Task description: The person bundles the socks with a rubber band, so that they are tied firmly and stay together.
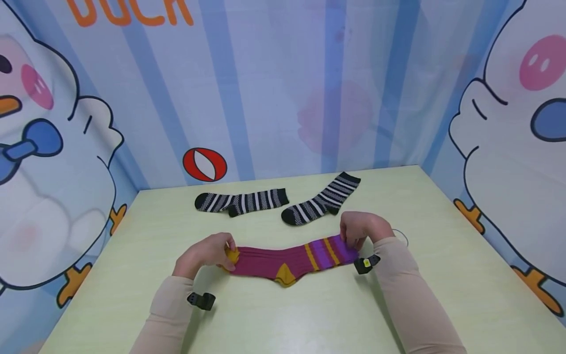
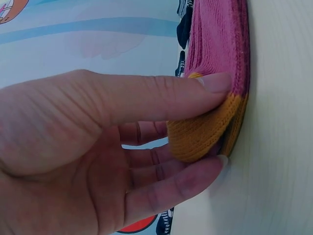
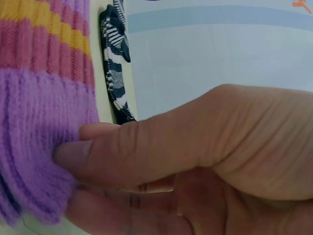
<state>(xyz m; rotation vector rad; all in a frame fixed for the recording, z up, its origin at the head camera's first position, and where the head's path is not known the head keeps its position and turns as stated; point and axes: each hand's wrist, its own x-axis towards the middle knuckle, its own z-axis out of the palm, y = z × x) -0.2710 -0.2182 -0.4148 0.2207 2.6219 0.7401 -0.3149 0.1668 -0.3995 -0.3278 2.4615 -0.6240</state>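
Observation:
A magenta sock (image 1: pixel 265 260) with a mustard heel and toe and a purple striped cuff stretches sideways between both hands, close over the table. My left hand (image 1: pixel 211 253) pinches the mustard toe end; in the left wrist view the thumb lies over the toe (image 2: pixel 195 139) with fingers beneath it. At the other end my right hand (image 1: pixel 360 228) pinches the purple cuff (image 3: pixel 39 117), thumb on top in the right wrist view. Two layers of knit show at the cuff edge.
Behind the magenta sock, two black, grey and white striped socks lie on the table (image 1: pixel 132 275): one flat on the left (image 1: pixel 258 200), one slanted on the right (image 1: pixel 325 199). A printed cartoon curtain (image 1: pixel 283 88) closes off the back and sides.

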